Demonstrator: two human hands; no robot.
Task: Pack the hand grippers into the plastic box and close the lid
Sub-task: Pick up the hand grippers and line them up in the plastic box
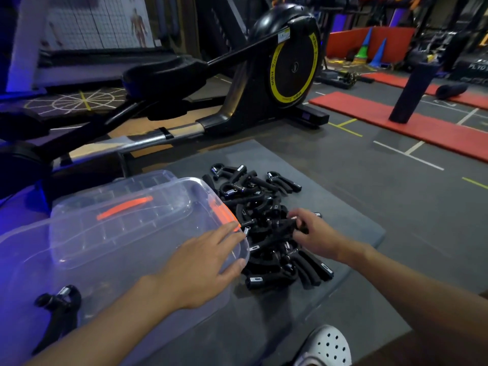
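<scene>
A clear plastic box (126,283) with orange latches stands on the left of a grey mat. Its clear lid (121,207) leans at the back of it. One black hand gripper (59,310) lies inside the box at its near left. A pile of black hand grippers (266,215) lies on the mat just right of the box. My left hand (203,262) reaches over the box's right rim, fingers straight, fingertips at the pile's edge. My right hand (314,235) is on the pile, its fingers curled round a gripper there.
A black and yellow elliptical trainer (287,67) stands behind the mat. Red floor mats (369,112) and a dark foam roller (412,93) are at the right. A white clog (327,347) shows at the bottom edge. The grey mat (351,220) extends right of the pile.
</scene>
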